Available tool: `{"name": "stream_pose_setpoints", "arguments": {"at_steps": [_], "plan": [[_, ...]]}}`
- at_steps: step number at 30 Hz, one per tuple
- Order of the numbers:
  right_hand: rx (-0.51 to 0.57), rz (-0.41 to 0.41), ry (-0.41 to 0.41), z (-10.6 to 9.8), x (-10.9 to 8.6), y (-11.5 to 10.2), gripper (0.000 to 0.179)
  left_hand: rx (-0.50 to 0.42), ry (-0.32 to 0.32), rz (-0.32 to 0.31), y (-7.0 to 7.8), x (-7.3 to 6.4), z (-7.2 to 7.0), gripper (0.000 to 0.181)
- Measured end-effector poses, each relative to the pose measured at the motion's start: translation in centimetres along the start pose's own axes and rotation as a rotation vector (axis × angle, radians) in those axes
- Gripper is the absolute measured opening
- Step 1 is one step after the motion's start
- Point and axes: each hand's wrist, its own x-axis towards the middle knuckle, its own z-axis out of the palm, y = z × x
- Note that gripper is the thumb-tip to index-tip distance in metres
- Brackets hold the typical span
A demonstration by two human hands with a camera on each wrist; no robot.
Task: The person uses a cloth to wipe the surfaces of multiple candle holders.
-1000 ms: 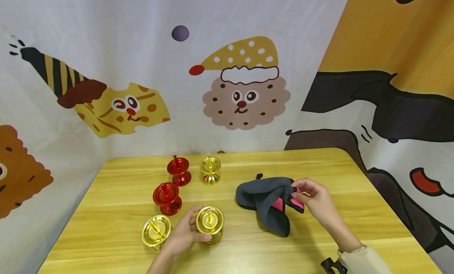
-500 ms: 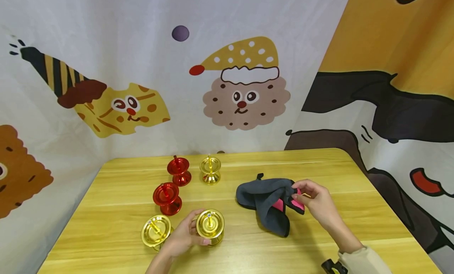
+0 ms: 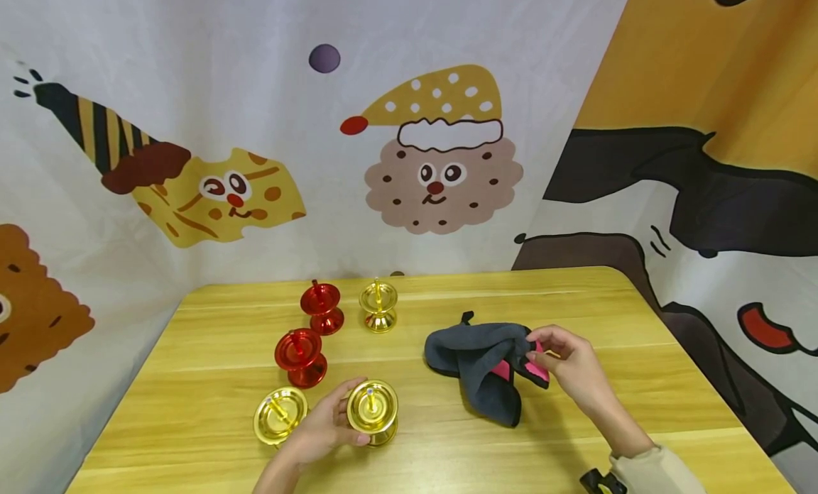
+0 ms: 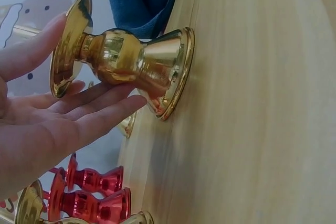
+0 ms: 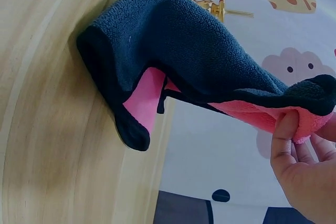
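Observation:
My left hand (image 3: 326, 423) holds a shiny gold candle holder (image 3: 373, 412) in the head view. In the left wrist view its thumb lies at the rim of the dish and the fingers reach along the waist and flared foot (image 4: 168, 72); the foot is right at the table surface. A thin spike stands up in the dish. My right hand (image 3: 571, 363) pinches one corner of a grey-blue cleaning cloth (image 3: 479, 359) with pink underside and black edging. In the right wrist view that corner is raised, while the cloth's other end (image 5: 113, 72) rests on the table.
Left of the held one, another gold candle holder (image 3: 280, 414) stands close by my left wrist. Two red candle holders (image 3: 307, 366) and a further gold one (image 3: 379, 308) stand farther back. A cartoon-printed curtain (image 3: 255, 68) hangs behind the wooden table (image 3: 575, 295).
My left hand and the gold candle holder have shifted slightly toward me, then a little to the left. The right hand and the cloth have hardly moved.

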Motion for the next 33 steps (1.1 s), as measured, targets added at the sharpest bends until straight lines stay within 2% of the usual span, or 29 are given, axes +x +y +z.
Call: {"name": "stream_pose_setpoints", "arguments": {"at_steps": [4,7,11,15,20,23,33], "plan": [[0.0,-0.006,0.002,0.0,0.0,0.0,0.023,-0.011,-0.015,0.006,0.5,-0.2,-0.2,0.089],[-0.001,-0.016,0.003,0.0,0.0,0.0,0.023,-0.005,-0.01,0.019,1.5,-0.5,-0.6,0.086],[-0.005,-0.018,0.003,-0.1,0.0,0.1,0.023,0.062,0.045,0.05,3.2,-0.6,-1.1,0.074],[-0.005,-0.014,0.002,-0.1,0.0,0.2,0.024,0.129,0.12,0.07,5.0,0.0,-1.6,0.064],[-0.011,-0.017,-0.001,-0.1,0.0,0.2,0.024,0.193,0.208,0.085,6.9,1.7,-2.0,0.054],[-0.008,-0.019,-0.001,-0.1,0.0,0.2,0.024,0.229,0.254,0.062,7.7,3.0,-2.1,0.049],[0.0,-0.004,-0.019,0.1,0.0,0.3,0.024,0.277,0.265,0.008,9.1,6.5,-3.4,0.044]]}}
